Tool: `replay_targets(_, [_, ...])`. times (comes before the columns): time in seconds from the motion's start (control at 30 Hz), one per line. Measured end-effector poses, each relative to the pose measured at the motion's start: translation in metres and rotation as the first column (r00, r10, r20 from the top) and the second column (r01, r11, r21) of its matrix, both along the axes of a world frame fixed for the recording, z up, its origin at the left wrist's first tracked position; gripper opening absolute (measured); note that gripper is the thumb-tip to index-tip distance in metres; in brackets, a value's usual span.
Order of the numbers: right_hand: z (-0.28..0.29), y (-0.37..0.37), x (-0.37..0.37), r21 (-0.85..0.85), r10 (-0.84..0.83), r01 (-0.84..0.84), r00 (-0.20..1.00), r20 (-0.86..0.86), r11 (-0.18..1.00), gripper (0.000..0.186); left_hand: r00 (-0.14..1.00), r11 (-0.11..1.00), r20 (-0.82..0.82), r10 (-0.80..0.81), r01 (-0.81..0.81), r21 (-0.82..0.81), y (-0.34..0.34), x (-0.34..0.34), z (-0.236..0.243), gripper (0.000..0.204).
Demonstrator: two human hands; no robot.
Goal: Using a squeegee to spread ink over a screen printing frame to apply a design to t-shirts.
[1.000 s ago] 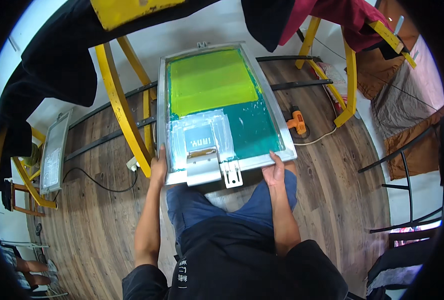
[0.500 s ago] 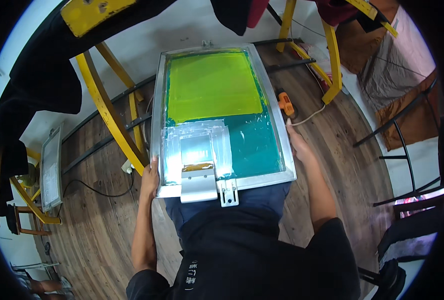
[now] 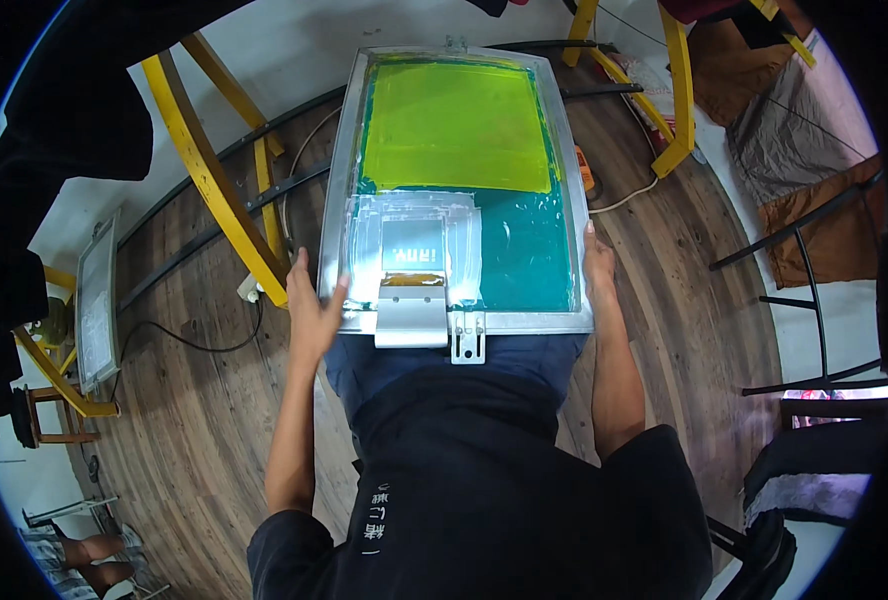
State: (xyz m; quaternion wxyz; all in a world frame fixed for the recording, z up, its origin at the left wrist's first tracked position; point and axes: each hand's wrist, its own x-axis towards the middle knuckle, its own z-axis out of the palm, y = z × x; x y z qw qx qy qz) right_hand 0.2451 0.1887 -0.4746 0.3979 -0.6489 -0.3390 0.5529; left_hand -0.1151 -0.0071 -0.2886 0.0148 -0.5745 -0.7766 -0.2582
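Note:
A screen printing frame (image 3: 336, 200) with a silver metal rim lies in front of my waist, its mesh yellow-green at the far part and teal nearer me. A flat metal squeegee (image 3: 411, 325) rests on its near left part, over the near rim, with brownish ink along its blade. My left hand (image 3: 314, 312) is at the near left corner, fingers spread outside the rim and thumb beside it. My right hand (image 3: 598, 262) closes on the right rim. A metal hinge clamp (image 3: 468, 340) sticks out from the near edge.
Yellow metal legs (image 3: 209, 180) stand to the left, others (image 3: 676, 90) at the far right. An orange power tool (image 3: 586, 172) lies partly behind the frame. Another screen frame (image 3: 97, 300) leans at the left. A black cable (image 3: 204, 347) crosses the wooden floor.
The left hand has loosened from the rim and its fingers have spread. The frame now covers more of the orange tool. The whole view has shifted.

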Motion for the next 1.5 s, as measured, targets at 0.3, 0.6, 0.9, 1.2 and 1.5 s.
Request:
replay_targets(0.3, [0.002, 0.012, 0.002, 0.026, 0.015, -0.016, 1.0, 0.003, 1.0, 0.072, 0.538, 0.775, -0.558, -0.631, 0.405, -0.485, -0.027, 0.089, 0.01, 0.072])
replay_targets(0.6, [-0.03, 0.015, 0.017, 0.077, 0.041, -0.04, 0.999, -0.015, 0.996, 0.064, 0.451, 0.8, -0.672, -0.588, 0.449, -0.399, -0.022, 0.086, -0.039, 0.053])
replay_targets(0.9, [-0.037, 0.016, 0.023, 0.047, 0.084, -0.082, 0.995, -0.047, 0.996, 0.065, 0.5, 0.788, -0.608, -0.616, 0.373, -0.491, -0.021, 0.081, -0.056, 0.062])
replay_targets(1.2, [-0.037, 0.005, 0.031, 0.127, 0.056, -0.079, 0.983, 0.176, 0.989, 0.08, 0.427, 0.77, -0.649, -0.63, 0.452, -0.45, -0.016, 0.079, -0.037, 0.045])
replay_targets(1.5, [0.058, -0.029, 0.086, 0.101, 0.195, -0.217, 0.962, 0.189, 0.971, 0.083, 0.412, 0.722, -0.616, -0.672, 0.551, -0.419, -0.003, 0.108, 0.03, 0.039])
